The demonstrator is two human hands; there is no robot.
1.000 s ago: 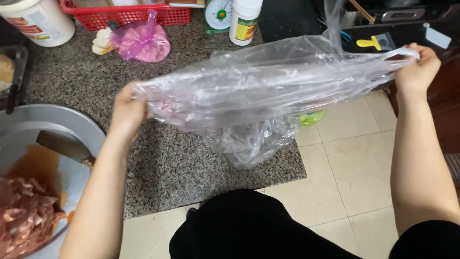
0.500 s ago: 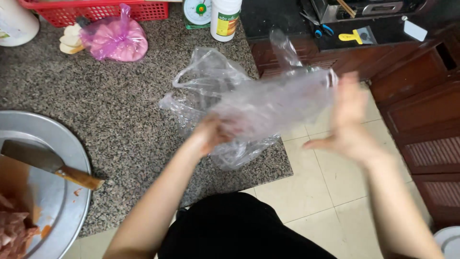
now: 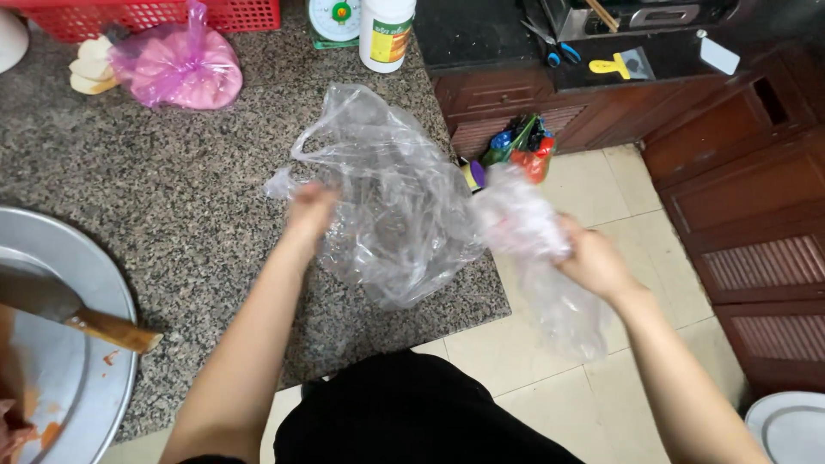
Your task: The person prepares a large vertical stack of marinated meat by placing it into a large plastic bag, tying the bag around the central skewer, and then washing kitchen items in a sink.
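While the left hand pinches one side of a clear plastic bag, the right hand is closed tight on a second bunch of clear plastic. I cannot tell if that bunch is part of the same bag or another one. The 2 hands are apart, with the puffy bag between them.

The bag is held up over the edge of the speckled stone desk. It is crumpled and puffed out. Its long way runs from the top, where a loop handle sticks up and away from the person, down to the saggy bottom close to the person's body. The bunch in the right hand hangs down over the tiled floor, so its long way points at the floor.

On the desk, far from the hands, a tied pink bag sits by a red basket. A white bottle stands next to a small scale. At the left, a knife with a wooden handle rests on a big metal tray.
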